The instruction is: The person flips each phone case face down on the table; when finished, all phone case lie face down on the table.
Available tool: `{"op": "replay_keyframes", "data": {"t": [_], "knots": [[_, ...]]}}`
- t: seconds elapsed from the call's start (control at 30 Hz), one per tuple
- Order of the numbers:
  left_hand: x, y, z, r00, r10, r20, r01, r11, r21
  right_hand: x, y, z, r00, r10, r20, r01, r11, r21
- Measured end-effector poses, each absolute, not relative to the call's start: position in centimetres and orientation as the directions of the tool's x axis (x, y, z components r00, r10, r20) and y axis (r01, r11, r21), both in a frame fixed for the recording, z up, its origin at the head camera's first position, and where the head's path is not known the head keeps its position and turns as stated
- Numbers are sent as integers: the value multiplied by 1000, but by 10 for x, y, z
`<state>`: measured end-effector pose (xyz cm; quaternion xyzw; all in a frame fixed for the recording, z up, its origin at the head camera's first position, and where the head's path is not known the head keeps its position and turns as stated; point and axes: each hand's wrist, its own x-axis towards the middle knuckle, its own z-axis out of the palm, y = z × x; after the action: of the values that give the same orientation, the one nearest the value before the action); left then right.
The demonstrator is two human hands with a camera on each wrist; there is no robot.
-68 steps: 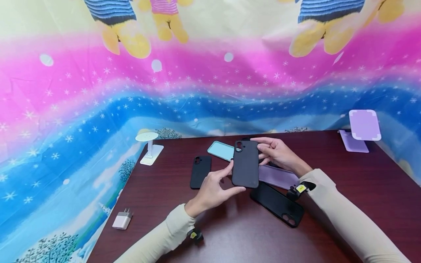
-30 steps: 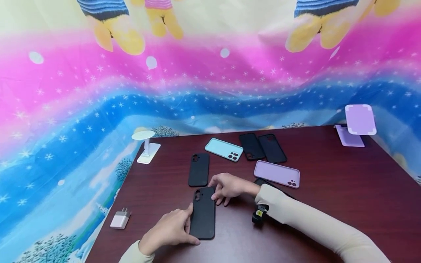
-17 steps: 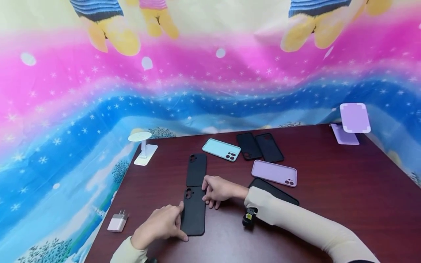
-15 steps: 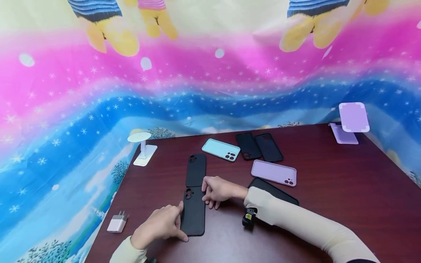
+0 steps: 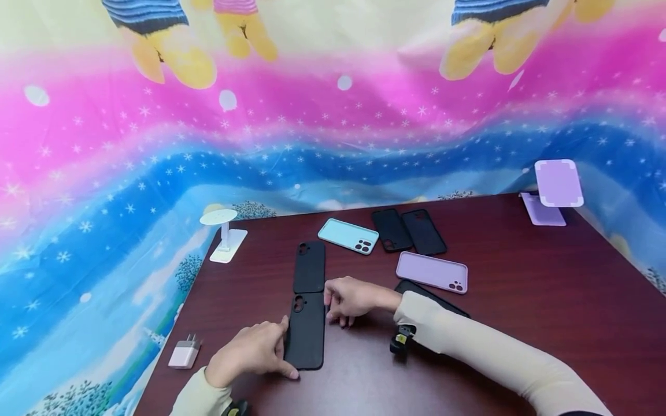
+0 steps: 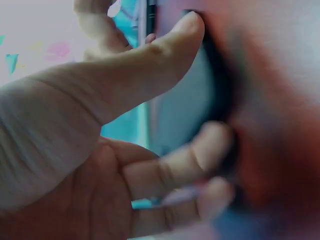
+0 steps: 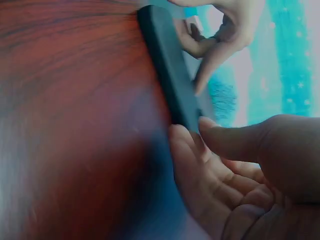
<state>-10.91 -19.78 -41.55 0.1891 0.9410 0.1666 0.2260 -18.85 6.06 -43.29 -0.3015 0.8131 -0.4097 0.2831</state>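
A black phone case [image 5: 306,332] lies flat on the dark wooden table [image 5: 520,300], end to end with a second black case [image 5: 309,267] just beyond it. My left hand [image 5: 255,351] holds its left edge, index finger along the side and thumb at the near corner. My right hand [image 5: 347,297] holds the right edge near the camera hole with curled fingers. In the right wrist view the right hand's thumb and fingers [image 7: 186,145] meet at the case's dark edge [image 7: 170,70]. In the left wrist view the blurred case [image 6: 185,105] sits between thumb [image 6: 165,50] and fingers.
Farther back lie a teal case [image 5: 347,236], two black cases [image 5: 390,229], and a lilac case [image 5: 432,272]. Another black case [image 5: 416,289] pokes out behind my right forearm. A white stand [image 5: 222,234], a white charger [image 5: 183,353] and a lilac stand [image 5: 557,185] sit near the table edges.
The black case came down from the air onto the table, then slid left into line below the other black case. Over the last half second both hands barely moved.
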Motion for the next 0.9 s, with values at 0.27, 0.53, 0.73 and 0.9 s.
{"op": "replay_keyframes", "data": {"t": [0.27,0.53,0.73,0.9], "knots": [[-128,-150,-380,-844,535,-41,470,775,423,-194,163,-388,-677,-736,20,-567,504,-652],[-181,-86,-397,-641,767,-29,697,597,396,-165,264,-380,-792,-609,-52,-450,639,-624],[-191,-47,-420,-530,839,-126,786,542,297,-135,306,-414,-788,-596,-157,-389,678,-624],[-190,-26,-430,-513,835,-202,801,549,237,-119,321,-443,-760,-645,-85,-469,634,-615]]}}
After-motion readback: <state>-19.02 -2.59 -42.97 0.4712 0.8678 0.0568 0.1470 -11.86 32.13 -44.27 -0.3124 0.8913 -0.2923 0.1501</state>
